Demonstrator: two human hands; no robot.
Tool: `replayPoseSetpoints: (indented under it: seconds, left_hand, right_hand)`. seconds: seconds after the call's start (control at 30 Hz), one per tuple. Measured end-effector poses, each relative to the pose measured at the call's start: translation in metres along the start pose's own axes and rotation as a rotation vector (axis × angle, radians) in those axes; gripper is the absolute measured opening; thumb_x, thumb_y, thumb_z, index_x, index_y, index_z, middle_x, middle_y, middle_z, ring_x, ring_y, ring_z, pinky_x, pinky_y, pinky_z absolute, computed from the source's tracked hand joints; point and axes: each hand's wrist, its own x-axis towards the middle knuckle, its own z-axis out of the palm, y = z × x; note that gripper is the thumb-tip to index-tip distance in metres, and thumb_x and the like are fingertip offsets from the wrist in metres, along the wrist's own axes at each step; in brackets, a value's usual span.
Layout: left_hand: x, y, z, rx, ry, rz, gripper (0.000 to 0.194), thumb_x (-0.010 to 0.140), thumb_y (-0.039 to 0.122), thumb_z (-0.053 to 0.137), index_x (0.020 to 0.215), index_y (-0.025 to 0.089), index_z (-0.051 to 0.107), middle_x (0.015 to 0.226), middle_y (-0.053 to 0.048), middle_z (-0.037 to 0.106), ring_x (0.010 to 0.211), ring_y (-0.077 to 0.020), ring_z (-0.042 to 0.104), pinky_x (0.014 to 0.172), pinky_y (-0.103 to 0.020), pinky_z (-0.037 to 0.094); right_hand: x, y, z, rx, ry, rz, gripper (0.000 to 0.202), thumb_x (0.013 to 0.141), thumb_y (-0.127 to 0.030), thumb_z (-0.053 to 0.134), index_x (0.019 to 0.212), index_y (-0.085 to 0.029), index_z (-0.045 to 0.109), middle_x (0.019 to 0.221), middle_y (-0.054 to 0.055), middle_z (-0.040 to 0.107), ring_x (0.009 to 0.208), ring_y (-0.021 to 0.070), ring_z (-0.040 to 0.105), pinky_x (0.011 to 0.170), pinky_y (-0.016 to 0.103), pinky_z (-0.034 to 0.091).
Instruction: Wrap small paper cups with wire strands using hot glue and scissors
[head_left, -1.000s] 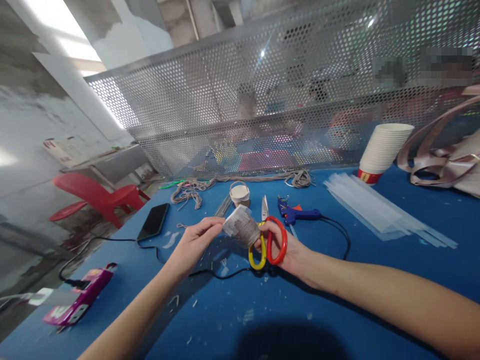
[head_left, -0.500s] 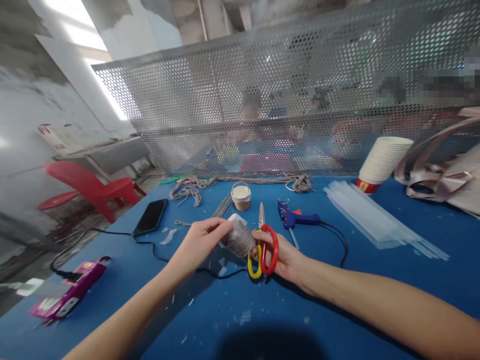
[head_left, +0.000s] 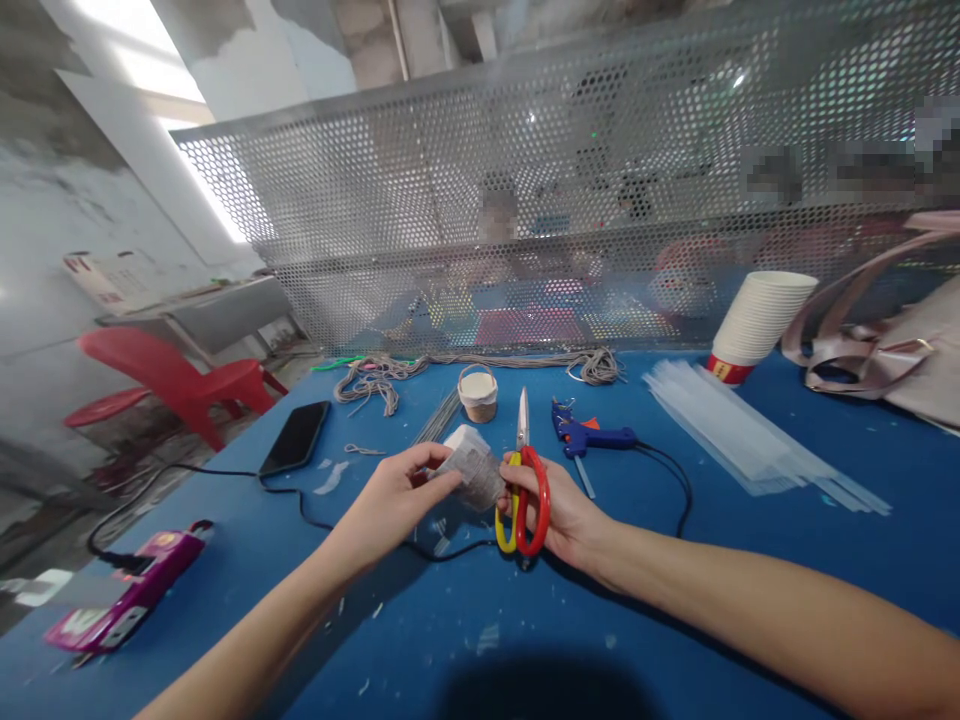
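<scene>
Left hand [head_left: 401,490]: thumb and fingers pinching the near-left side of the grey wrapped piece [head_left: 474,468], held above the blue table [head_left: 555,630]. Right hand [head_left: 559,505]: fingertips pinching its right end, scissors [head_left: 523,480] also in hand — blades pointing away from the person (handles red and yellow). Small basket [head_left: 478,395] just beyond the piece; glue gun [head_left: 596,437] lying right of the scissors — both on the table

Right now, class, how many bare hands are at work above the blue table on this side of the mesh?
2. The left hand grips the grey-wrapped piece; the right hand, beside it, holds the scissors. Some fingers are partly hidden, but both hands show.
</scene>
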Motion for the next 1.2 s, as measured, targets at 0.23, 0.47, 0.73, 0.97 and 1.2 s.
replayPoseSetpoints:
  seconds: [0.23, 0.47, 0.73, 0.97, 1.2]
  left_hand:
    - [-0.001, -0.002, 0.0, -0.065, 0.003, 0.005, 0.024, 0.075, 0.031, 0.061, 0.094, 0.019, 0.07, 0.087, -0.004, 0.071, 0.08, -0.02, 0.063, 0.075, -0.031, 0.05]
    - [0.003, -0.001, -0.003, -0.037, -0.004, 0.008, 0.019, 0.068, 0.025, 0.06, 0.085, 0.017, 0.066, 0.081, -0.001, 0.067, 0.079, -0.0186, 0.059, 0.074, -0.029, 0.046]
    - [0.006, -0.013, -0.002, -0.037, -0.013, 0.019, 0.025, 0.076, 0.04, 0.057, 0.065, 0.017, 0.06, 0.066, 0.002, 0.055, 0.066, -0.0142, 0.048, 0.064, -0.025, 0.039]
    - [0.008, -0.02, -0.003, -0.109, 0.053, -0.037, 0.036, 0.079, 0.046, 0.054, 0.058, 0.018, 0.056, 0.061, 0.002, 0.051, 0.063, -0.014, 0.044, 0.062, -0.025, 0.037]
    - [0.009, -0.03, -0.014, -0.235, 0.07, -0.007, 0.031, 0.079, 0.043, 0.058, 0.063, 0.017, 0.063, 0.065, 0.0, 0.056, 0.066, -0.0149, 0.048, 0.064, -0.025, 0.039]
  right_hand:
    - [-0.002, 0.003, 0.003, -0.042, 0.012, -0.074, 0.048, 0.051, -0.026, 0.086, 0.083, -0.018, 0.051, 0.06, -0.005, 0.061, 0.049, 0.0089, 0.057, 0.055, 0.022, 0.051]
    - [-0.005, 0.001, 0.001, -0.119, -0.038, -0.081, 0.056, 0.048, -0.027, 0.089, 0.085, -0.017, 0.048, 0.059, -0.003, 0.063, 0.053, 0.0112, 0.061, 0.056, 0.022, 0.05]
    - [-0.004, 0.001, -0.003, -0.276, -0.101, -0.18, 0.057, 0.054, -0.032, 0.086, 0.094, -0.018, 0.048, 0.061, -0.006, 0.062, 0.054, 0.011, 0.06, 0.055, 0.023, 0.046]
    - [-0.008, -0.006, -0.009, -0.443, -0.194, -0.178, 0.054, 0.056, -0.029, 0.084, 0.095, -0.02, 0.047, 0.065, -0.006, 0.062, 0.053, 0.0101, 0.055, 0.056, 0.024, 0.044]
    - [-0.022, -0.029, -0.013, -0.666, -0.168, -0.169, 0.055, 0.058, -0.034, 0.082, 0.098, -0.018, 0.048, 0.07, -0.006, 0.059, 0.056, 0.0086, 0.05, 0.055, 0.024, 0.041]
